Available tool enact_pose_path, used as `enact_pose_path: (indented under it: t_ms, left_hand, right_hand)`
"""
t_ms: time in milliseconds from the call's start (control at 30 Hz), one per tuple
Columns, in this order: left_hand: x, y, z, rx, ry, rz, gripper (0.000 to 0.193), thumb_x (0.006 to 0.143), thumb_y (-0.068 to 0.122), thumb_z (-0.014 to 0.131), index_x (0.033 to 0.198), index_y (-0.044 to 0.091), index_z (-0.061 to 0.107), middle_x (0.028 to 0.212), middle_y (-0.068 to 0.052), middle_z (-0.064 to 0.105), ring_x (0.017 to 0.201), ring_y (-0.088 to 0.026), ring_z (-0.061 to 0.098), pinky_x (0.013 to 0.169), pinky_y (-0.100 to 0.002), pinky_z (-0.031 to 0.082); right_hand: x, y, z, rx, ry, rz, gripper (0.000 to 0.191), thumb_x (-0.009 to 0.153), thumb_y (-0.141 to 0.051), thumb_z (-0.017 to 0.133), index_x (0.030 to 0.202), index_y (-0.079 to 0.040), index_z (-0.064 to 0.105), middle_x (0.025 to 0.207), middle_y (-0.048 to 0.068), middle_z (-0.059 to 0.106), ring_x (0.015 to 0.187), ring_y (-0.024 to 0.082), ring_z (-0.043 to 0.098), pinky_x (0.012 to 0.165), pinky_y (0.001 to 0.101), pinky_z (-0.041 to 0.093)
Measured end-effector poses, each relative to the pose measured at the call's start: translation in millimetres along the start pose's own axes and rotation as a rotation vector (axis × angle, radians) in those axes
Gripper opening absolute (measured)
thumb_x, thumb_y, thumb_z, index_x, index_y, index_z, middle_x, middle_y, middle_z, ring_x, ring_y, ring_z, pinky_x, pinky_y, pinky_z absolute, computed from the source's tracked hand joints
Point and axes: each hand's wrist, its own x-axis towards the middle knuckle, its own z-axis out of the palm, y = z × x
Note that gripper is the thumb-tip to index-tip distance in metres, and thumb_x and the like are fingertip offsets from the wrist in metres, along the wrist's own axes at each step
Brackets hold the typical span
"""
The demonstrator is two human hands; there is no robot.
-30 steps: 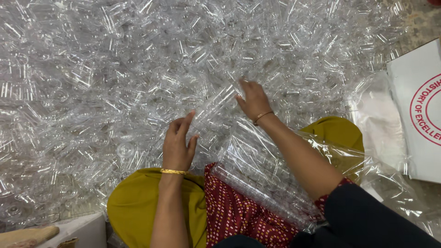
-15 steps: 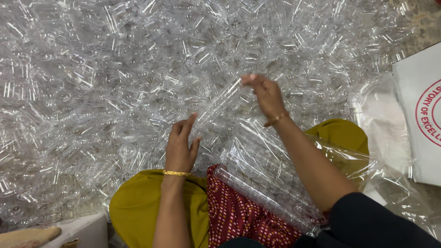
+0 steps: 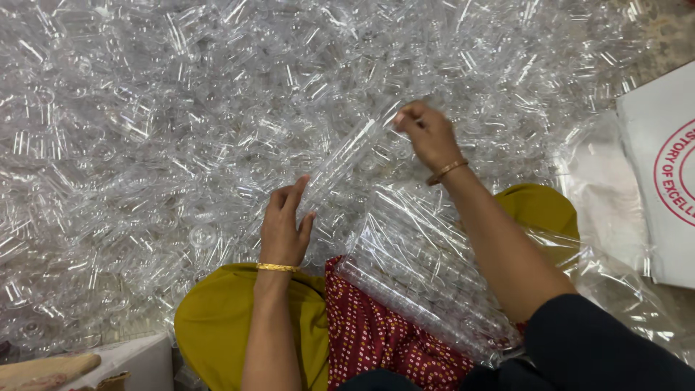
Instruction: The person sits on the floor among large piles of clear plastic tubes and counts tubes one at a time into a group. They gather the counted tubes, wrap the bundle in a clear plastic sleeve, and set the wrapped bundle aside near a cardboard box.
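A long stack of nested clear plastic cups [image 3: 347, 156] runs slanting between my two hands. My left hand [image 3: 284, 228], with a gold bangle at the wrist, holds the stack's near end. At the far end my right hand [image 3: 427, 134], also with a bangle, pinches the top of the stack. Around and beyond both hands spreads a huge pile of loose clear plastic cups [image 3: 181, 108]. A clear plastic bag [image 3: 427, 282] holding several finished stacks lies across my lap under my right forearm.
My knees in yellow cloth [image 3: 217, 318] and a red patterned cloth [image 3: 376, 340] show at the bottom. A white cardboard box [image 3: 662, 166] with a red round mark stands at the right, clear plastic film [image 3: 601, 195] beside it. A white box corner [image 3: 137, 358] sits bottom left.
My right hand has moved up and away from me, drawing the stack of cups out longer. My left hand has stayed near my knee, now closed on the stack's near end.
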Motion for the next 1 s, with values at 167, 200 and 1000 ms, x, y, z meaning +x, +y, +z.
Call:
enact_pose_path:
  t_ms: [167, 200, 1000]
  left_hand:
    - [-6.9, 10.9, -2.0, -0.159, -0.017, 0.007, 0.068, 0.086, 0.008, 0.077, 0.148, 0.019, 0.051, 0.130, -0.016, 0.059, 0.118, -0.032, 0.063, 0.097, -0.041, 0.054]
    - [-8.5, 13.9, -1.9, -0.283, -0.018, 0.029, 0.068, 0.088, 0.008, 0.076, 0.150, 0.017, 0.050, 0.134, -0.015, 0.059, 0.122, -0.031, 0.062, 0.101, -0.041, 0.053]
    - [-36.5, 95.6, 66.6, -1.197, -0.098, -0.075, 0.065, 0.095, 0.014, 0.070, 0.150, 0.004, 0.036, 0.141, -0.012, 0.055, 0.129, -0.022, 0.058, 0.107, -0.036, 0.049]
  right_hand:
    - [-28.5, -47.7, -14.5, 0.172, -0.081, 0.020, 0.030, 0.102, -0.030, 0.060, 0.127, -0.013, 0.065, 0.120, 0.008, 0.068, 0.107, 0.022, 0.066, 0.096, 0.0339, 0.055]
    - [-35.3, -53.1, -14.4, 0.351, -0.059, -0.062, 0.037, 0.101, -0.029, 0.060, 0.135, -0.014, 0.060, 0.131, 0.007, 0.065, 0.121, 0.019, 0.068, 0.106, 0.0326, 0.054]
    - [-197.8, -36.7, -13.5, 0.213, -0.348, -0.054, 0.052, 0.090, -0.022, 0.078, 0.134, -0.001, 0.062, 0.127, 0.014, 0.062, 0.115, 0.022, 0.068, 0.100, 0.0322, 0.060]
